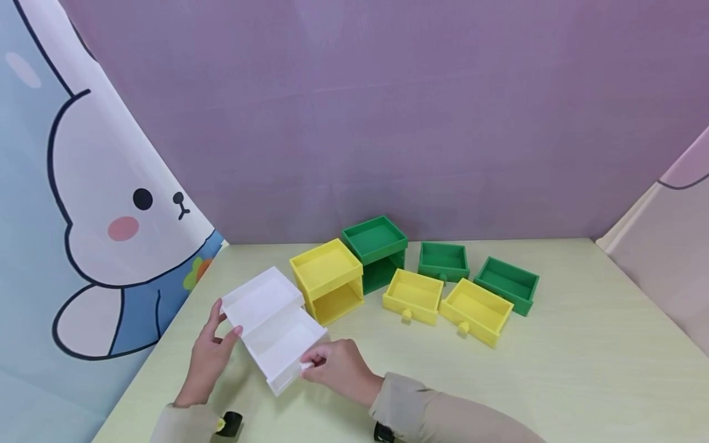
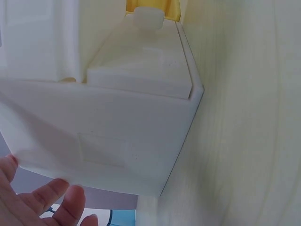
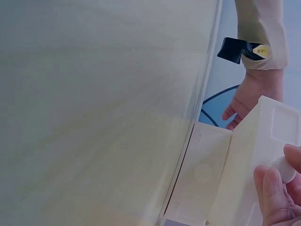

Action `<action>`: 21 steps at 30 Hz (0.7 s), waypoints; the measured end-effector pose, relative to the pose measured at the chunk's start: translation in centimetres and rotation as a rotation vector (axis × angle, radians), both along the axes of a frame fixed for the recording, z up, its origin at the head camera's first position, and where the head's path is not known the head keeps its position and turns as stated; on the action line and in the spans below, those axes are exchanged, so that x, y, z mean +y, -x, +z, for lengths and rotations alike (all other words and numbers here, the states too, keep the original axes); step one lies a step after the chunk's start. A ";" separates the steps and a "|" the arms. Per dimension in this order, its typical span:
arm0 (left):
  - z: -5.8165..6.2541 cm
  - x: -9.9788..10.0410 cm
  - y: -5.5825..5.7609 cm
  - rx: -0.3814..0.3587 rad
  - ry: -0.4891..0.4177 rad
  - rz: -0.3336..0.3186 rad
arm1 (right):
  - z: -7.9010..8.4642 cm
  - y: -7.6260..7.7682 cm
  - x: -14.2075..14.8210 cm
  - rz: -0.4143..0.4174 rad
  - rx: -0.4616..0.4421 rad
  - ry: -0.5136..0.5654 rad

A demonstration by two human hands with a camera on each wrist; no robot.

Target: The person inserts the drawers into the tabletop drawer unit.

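Note:
A small white cabinet point(image 1: 263, 295) with a tray-like top stands at the left of the table. Its upper drawer point(image 1: 288, 344) juts well out of the front. My right hand point(image 1: 346, 369) pinches the white knob point(image 3: 284, 169) of that drawer between thumb and fingers. Below it, a second white drawer front point(image 2: 141, 66) with its own round knob point(image 2: 148, 18) sits in the cabinet. My left hand point(image 1: 213, 354) touches the cabinet's left side and back edge with its fingertips, fingers extended, as the left wrist view shows.
Beside the white cabinet stand a yellow cabinet point(image 1: 327, 267) and a green cabinet point(image 1: 376, 240), their front openings without drawers. To their right lie two yellow drawers point(image 1: 415, 292) and two green drawers point(image 1: 506, 277). A purple cloth point(image 1: 388, 123) hangs behind the table.

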State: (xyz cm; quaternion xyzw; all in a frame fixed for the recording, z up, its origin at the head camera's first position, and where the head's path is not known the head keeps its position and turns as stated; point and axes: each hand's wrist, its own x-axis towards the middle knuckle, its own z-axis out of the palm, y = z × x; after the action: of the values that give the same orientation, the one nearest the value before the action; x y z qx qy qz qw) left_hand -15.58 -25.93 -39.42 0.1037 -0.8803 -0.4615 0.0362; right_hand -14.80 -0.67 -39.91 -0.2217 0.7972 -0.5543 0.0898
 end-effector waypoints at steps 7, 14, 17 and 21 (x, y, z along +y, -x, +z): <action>0.0 0.0 0.0 -0.006 0.008 0.000 | -0.1 -0.1 0.0 -0.013 0.015 0.000; -0.1 0.0 0.0 0.006 0.003 -0.006 | -0.2 0.0 -0.2 -0.019 0.006 -0.004; -0.1 0.0 0.0 0.007 0.006 -0.003 | -0.2 0.2 -0.3 -0.014 -0.004 -0.012; -0.1 0.0 0.1 0.000 0.012 0.004 | -0.2 0.4 -0.4 -0.005 -0.011 -0.015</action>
State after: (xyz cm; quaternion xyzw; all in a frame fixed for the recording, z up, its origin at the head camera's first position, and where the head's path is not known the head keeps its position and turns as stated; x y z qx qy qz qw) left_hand -15.67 -25.89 -39.48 0.1054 -0.8827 -0.4563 0.0377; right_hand -15.15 -1.12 -40.11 -0.2157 0.8013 -0.5499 0.0943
